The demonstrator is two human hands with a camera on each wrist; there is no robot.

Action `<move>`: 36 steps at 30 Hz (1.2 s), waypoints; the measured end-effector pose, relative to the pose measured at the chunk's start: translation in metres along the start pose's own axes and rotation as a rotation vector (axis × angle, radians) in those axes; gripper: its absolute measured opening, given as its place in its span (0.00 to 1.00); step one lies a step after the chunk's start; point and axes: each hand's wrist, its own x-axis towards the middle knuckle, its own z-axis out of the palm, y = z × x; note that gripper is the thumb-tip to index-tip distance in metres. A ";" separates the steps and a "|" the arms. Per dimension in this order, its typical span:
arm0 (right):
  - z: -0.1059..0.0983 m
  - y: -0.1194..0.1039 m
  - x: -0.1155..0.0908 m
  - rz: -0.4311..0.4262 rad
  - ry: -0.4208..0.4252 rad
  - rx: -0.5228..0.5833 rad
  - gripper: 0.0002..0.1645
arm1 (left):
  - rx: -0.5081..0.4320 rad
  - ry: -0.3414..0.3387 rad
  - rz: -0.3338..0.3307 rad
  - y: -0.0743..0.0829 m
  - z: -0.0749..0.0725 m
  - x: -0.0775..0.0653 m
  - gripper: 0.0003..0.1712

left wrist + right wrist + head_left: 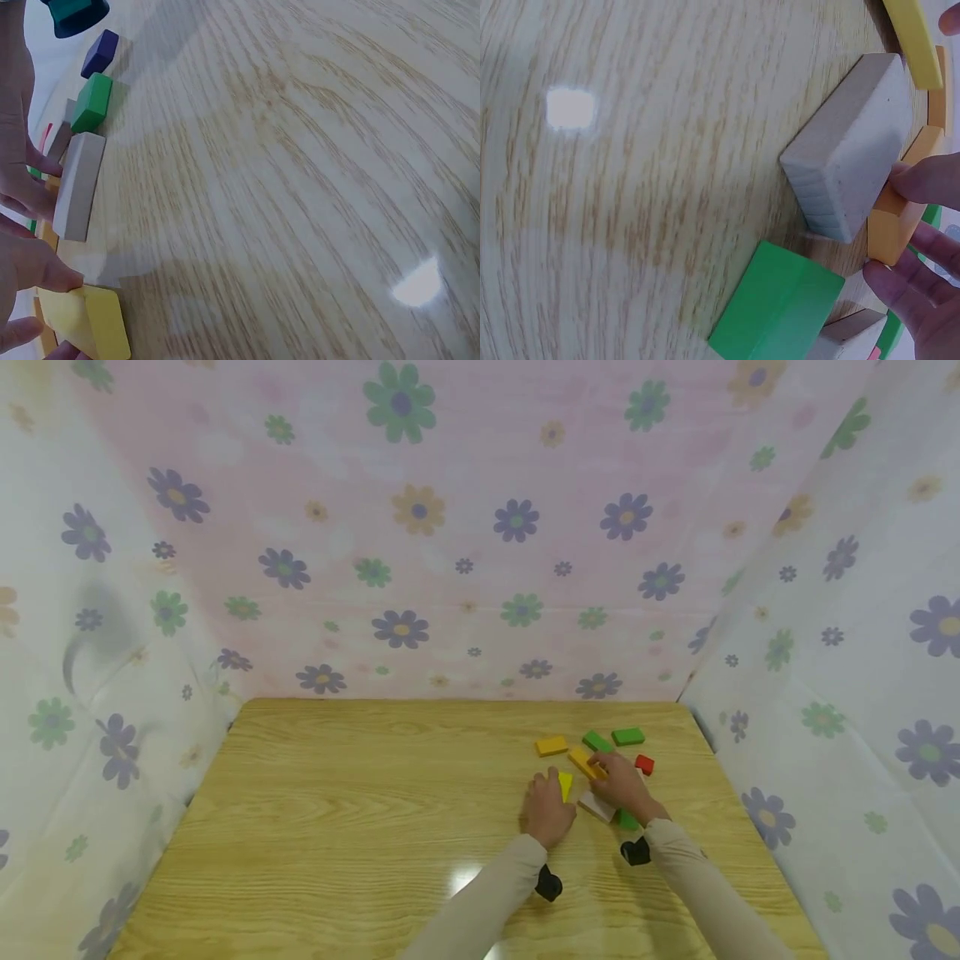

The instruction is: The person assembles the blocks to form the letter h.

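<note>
My left hand (549, 812) pinches a yellow block (94, 319) between thumb and fingers, just above or on the wooden tabletop. To its right, my right hand (624, 787) grips an orange block (894, 217), thumb on one side and fingertips on the other. A pale unpainted wooden block (855, 142) lies between the two hands, close to the orange one. Beside it sits a green block (776, 300), partly covered by the right hand in the head view. Part of a second pale block (855, 334) shows near the right fingertips.
Beyond the hands lie another orange block (551, 746), two green blocks (597, 741) and a red block (644, 765). A dark purple block (100, 54) shows in the left wrist view. Flower-printed sheets (480, 527) border the wooden table (337, 810) at the back and sides.
</note>
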 end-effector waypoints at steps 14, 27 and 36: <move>0.003 0.004 -0.002 -0.022 0.026 -0.019 0.16 | -0.040 -0.040 0.047 -0.021 -0.023 0.006 0.24; 0.006 0.003 -0.005 -0.046 0.054 -0.048 0.16 | -0.065 -0.002 0.055 -0.050 -0.070 0.015 0.24; 0.009 0.008 -0.004 -0.061 0.081 -0.094 0.18 | -0.033 -0.018 0.085 -0.071 -0.101 0.016 0.25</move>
